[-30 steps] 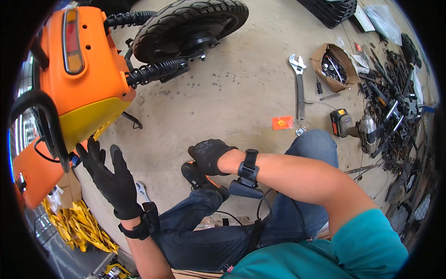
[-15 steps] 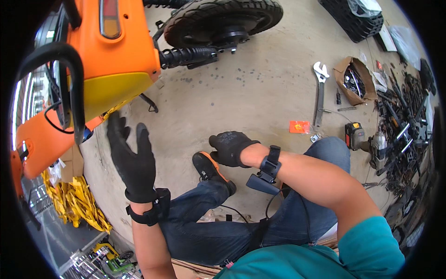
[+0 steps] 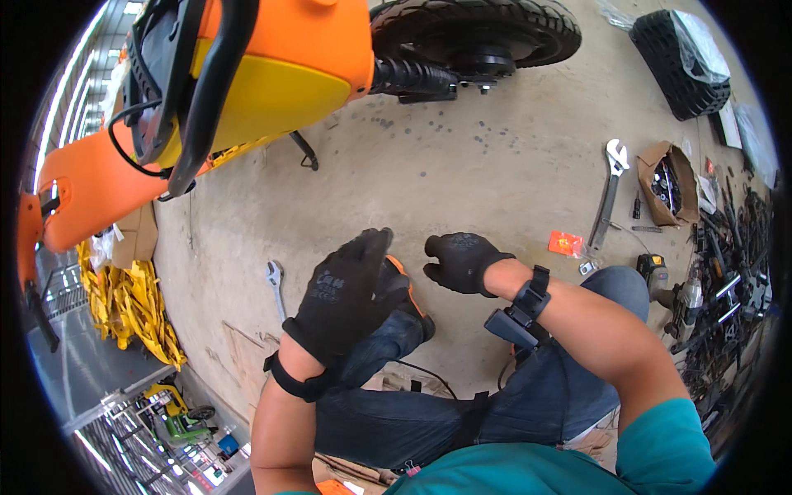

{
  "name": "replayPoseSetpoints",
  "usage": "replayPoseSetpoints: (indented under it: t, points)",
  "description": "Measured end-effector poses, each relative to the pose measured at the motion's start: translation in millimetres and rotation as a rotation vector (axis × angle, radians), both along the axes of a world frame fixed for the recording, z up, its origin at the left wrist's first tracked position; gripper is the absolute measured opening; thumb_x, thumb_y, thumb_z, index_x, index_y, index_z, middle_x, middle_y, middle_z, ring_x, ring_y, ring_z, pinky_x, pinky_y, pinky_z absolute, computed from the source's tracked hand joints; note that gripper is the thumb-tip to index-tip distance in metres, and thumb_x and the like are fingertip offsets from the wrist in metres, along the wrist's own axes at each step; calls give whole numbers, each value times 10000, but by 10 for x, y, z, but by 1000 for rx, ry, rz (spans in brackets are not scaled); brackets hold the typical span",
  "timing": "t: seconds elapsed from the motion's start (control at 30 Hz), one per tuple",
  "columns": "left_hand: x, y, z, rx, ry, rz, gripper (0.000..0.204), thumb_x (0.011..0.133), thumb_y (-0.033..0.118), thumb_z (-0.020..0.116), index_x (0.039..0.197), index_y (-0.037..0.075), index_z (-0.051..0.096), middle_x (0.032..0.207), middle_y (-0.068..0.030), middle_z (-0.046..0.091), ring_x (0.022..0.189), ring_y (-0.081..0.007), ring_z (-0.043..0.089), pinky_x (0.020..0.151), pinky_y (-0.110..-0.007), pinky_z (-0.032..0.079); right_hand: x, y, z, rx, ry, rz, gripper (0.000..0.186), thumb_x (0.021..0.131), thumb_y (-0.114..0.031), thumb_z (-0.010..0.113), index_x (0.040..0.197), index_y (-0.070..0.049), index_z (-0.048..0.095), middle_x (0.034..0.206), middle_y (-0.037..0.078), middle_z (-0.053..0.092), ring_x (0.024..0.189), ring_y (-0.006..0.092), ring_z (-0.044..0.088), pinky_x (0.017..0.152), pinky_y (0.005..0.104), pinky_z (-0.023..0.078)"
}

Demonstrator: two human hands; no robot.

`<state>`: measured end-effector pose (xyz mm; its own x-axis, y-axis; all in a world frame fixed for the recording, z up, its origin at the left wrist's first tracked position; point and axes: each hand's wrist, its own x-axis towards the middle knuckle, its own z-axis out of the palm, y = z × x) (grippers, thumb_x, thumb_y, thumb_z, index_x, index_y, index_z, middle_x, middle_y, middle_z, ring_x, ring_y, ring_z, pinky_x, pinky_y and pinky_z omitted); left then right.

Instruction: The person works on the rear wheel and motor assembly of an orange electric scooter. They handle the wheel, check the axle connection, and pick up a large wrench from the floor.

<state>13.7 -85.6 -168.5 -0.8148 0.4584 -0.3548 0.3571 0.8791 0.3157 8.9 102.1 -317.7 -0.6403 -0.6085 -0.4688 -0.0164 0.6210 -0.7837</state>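
Note:
My left hand (image 3: 342, 293), in a black glove, is over my left knee. Its fingers are stretched out towards the right and hold nothing I can see. Facing it, my right hand (image 3: 466, 262), also gloved in black, hovers above the floor with fingers loosely bent. A gap shows between its thumb and fingers, and no object is visible there. The hands are apart, with my black and orange shoe (image 3: 412, 301) between and below them. An adjustable wrench (image 3: 275, 285) lies on the floor, just left of my left hand, its lower end hidden by the glove.
An orange and yellow two-wheeler (image 3: 280, 95) with a black wheel (image 3: 487, 37) stands ahead. To the right lie a large adjustable wrench (image 3: 608, 198), an orange packet (image 3: 566, 242), a paper bag (image 3: 667, 186) of hardware, a power drill (image 3: 681, 301) and a black crate (image 3: 672, 70).
My left hand has moved right, away from the two-wheeler and towards my right hand, uncovering the wrench on the left. The view has shifted left, so the surroundings appear farther right.

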Motion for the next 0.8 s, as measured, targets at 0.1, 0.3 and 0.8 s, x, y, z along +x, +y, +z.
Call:
replayPoseSetpoints:
  t: [0.1,0.3,0.8]
  points:
    - [25,6,10,25,-9,-8,594,873,252,703,1361,-23,506,1313,-260,577,1207,-396,563,1021,-435,460,8,0,-14,9,13,27,361,911,-330,589,1089,-17,608,1012,220,685,983,398,649,819,486,513]
    - [52,28,-47,-9,27,-9,588,863,261,692,1344,-28,517,1291,-259,587,1189,-393,578,1002,-438,477,-5,33,-15,63,-111,14,390,918,-343,581,1150,-31,600,1011,214,689,980,394,651,820,485,512]
    - [50,-18,-78,6,5,1,590,872,287,682,1352,-12,515,1305,-247,581,1190,-389,573,1006,-444,468,-31,-10,-8,32,-42,31,389,920,-332,584,1152,-21,606,1009,219,694,969,397,657,811,488,514]
